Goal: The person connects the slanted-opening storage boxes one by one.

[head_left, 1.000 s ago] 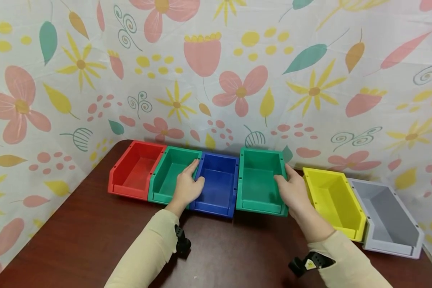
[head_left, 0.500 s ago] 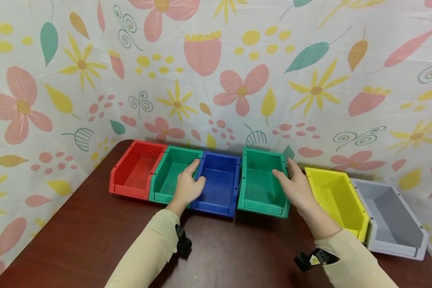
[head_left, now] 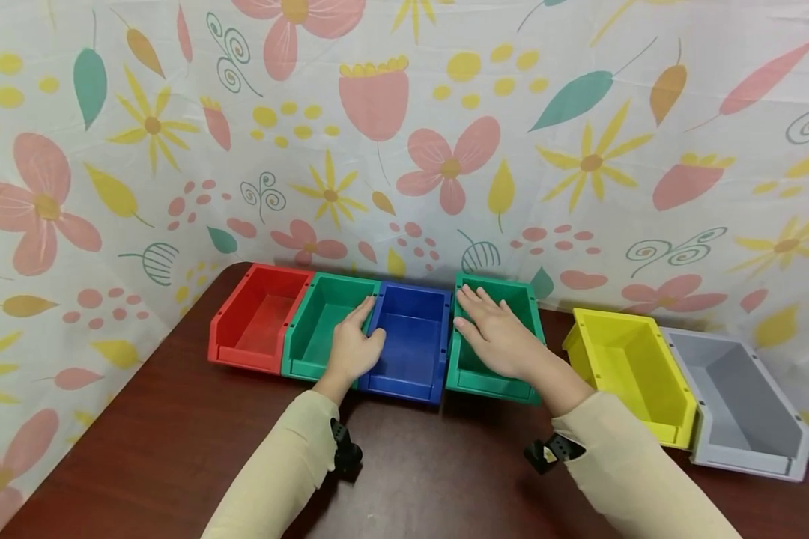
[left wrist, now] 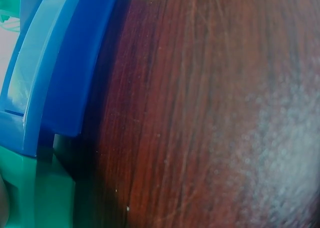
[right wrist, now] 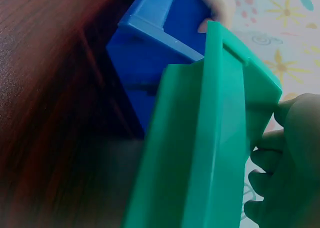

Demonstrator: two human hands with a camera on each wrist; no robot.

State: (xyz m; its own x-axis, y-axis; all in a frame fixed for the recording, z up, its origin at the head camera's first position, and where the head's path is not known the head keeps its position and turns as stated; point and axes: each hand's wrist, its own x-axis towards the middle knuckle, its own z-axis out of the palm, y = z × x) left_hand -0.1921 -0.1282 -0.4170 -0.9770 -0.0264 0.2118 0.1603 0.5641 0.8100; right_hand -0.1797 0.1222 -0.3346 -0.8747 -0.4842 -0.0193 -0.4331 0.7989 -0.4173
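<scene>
Near the back of the table, my left hand (head_left: 354, 349) lies over the side walls where the left green bin (head_left: 320, 318) meets the blue bin (head_left: 407, 344), fingers extended and thumb toward the blue one. My right hand (head_left: 499, 332) reaches across the right green bin (head_left: 492, 384), its straight fingertips at that bin's left rim beside the blue bin. The right wrist view shows this green bin (right wrist: 220, 138) close up with the blue bin (right wrist: 150, 43) against its far side. In the left wrist view, the blue bin's front lip (left wrist: 65, 63) shows.
Left of the row is a red bin (head_left: 259, 322). To the right, across a gap, a yellow bin (head_left: 630, 367) and a grey bin (head_left: 741, 397) stand angled side by side. The dark wooden table (head_left: 404, 471) extends in front; a floral cloth (head_left: 377, 187) hangs behind.
My right hand has left the right green bin's right wall and moved left over that bin to its left rim. The left hand stays in place.
</scene>
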